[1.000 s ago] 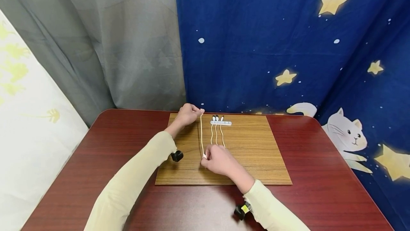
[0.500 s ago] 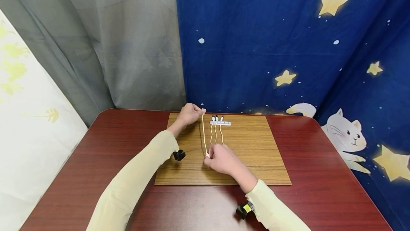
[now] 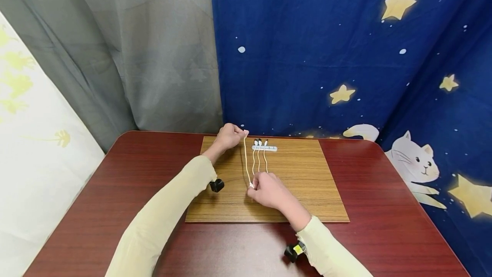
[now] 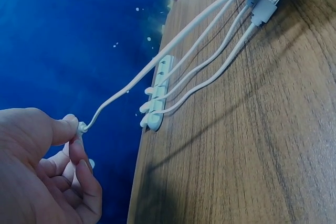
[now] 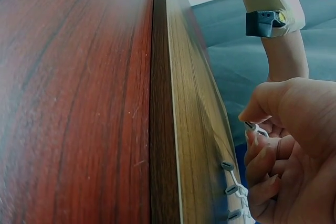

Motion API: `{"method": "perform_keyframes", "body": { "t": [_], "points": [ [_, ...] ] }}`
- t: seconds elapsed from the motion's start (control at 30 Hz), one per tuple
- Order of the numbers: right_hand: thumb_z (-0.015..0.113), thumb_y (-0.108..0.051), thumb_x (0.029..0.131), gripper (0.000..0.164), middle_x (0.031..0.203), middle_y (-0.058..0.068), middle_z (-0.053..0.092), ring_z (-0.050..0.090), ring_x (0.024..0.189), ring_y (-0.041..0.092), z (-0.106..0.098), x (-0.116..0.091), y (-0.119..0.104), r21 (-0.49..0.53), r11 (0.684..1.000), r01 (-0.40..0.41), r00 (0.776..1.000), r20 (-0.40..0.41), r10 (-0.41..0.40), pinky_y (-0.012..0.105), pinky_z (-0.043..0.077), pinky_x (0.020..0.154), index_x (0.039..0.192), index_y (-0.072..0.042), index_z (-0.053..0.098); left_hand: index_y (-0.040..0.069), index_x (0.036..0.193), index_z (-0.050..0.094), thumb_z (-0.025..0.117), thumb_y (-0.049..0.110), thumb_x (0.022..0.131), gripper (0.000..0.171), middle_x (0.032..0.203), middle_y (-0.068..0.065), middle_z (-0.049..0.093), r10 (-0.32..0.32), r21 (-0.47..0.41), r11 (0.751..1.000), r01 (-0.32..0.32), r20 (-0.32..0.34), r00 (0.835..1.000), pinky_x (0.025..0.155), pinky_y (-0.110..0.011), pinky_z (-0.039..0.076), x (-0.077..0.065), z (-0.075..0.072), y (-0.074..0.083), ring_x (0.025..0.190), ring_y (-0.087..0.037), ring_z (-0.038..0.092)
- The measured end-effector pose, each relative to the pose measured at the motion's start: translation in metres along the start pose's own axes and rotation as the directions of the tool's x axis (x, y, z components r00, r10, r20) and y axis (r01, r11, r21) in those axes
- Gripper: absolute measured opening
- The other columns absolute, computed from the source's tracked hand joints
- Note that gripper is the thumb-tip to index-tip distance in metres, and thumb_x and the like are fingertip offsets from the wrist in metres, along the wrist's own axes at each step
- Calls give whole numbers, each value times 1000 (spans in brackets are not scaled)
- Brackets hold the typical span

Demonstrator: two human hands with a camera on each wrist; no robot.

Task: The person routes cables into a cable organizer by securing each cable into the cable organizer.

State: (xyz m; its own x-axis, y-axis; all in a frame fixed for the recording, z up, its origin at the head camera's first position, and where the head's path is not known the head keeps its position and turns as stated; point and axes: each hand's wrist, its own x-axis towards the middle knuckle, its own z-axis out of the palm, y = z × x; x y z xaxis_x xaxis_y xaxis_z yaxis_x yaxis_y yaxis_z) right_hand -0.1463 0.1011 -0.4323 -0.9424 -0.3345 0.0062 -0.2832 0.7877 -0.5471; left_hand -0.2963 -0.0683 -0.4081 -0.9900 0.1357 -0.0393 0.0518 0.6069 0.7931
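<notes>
A short white charging cable (image 3: pixel 246 157) stretches between both hands over the left part of a wood-grain board (image 3: pixel 307 183). At the far edge, my left hand (image 3: pixel 230 136) pinches one end of it between thumb and fingers. My right hand (image 3: pixel 269 190), closer to the body, pinches the plug (image 5: pixel 250 126) at the other end. Right of the held cable, a pale cable clip strip (image 3: pixel 272 148) lies on the board and holds three similar white cables (image 4: pixel 210 72). Their near plugs (image 5: pixel 231 189) lie beside my right hand, which hides them in the head view.
The board lies on a dark red table (image 3: pixel 153 157). Grey (image 3: pixel 173 55) and blue star-patterned curtains (image 3: pixel 269 76) hang right behind the table's far edge. A black wrist camera (image 3: pixel 217 185) sticks out below the left sleeve.
Both hands have shifted slightly to the right with the held cable, bringing it nearer the clip strip. The cable has slackened a little. The three clipped cables stay in the strip.
</notes>
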Motion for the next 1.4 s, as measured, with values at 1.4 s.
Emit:
{"method": "perform_keyframes", "body": {
  "t": [1.4],
  "points": [
    [71, -20, 92, 25, 64, -2, 51, 50, 59, 17, -12, -4, 13, -28, 999, -31, 999, 9, 32, 36, 41, 57, 74, -15, 54, 4, 96, 81, 66, 34, 100, 33, 87, -3, 65, -1, 35, 999, -1, 55, 998, 64, -29, 39, 12, 27, 24, 81, -22, 56]
  ]
}}
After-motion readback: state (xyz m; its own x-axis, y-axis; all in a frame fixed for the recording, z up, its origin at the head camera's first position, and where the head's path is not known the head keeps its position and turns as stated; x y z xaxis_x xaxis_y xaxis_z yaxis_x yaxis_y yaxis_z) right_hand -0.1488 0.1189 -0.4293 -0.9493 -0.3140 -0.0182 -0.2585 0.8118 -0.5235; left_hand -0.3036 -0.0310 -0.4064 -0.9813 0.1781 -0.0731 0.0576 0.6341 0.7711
